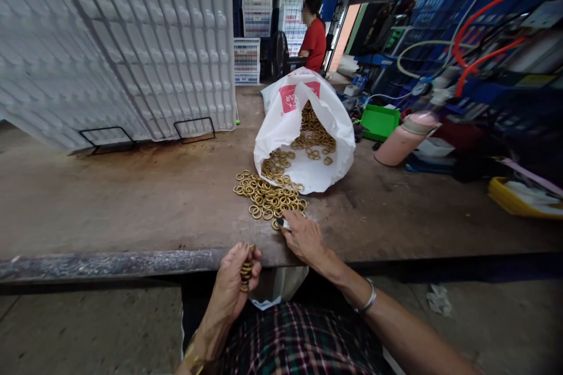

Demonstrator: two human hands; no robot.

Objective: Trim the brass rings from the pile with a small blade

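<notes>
Left bare hand curled closed round a stack of brass-coloured metal rings, near table edge. Right bare hand part-open, fingertips at loose brass-coloured rings spilling from an open white plastic bag on the brown tabletop.

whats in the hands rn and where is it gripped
The left hand holds a small stack of gold-coloured rings around their outer edges, between thumb and fingers. Whether the right hand grips anything cannot be told.
</notes>
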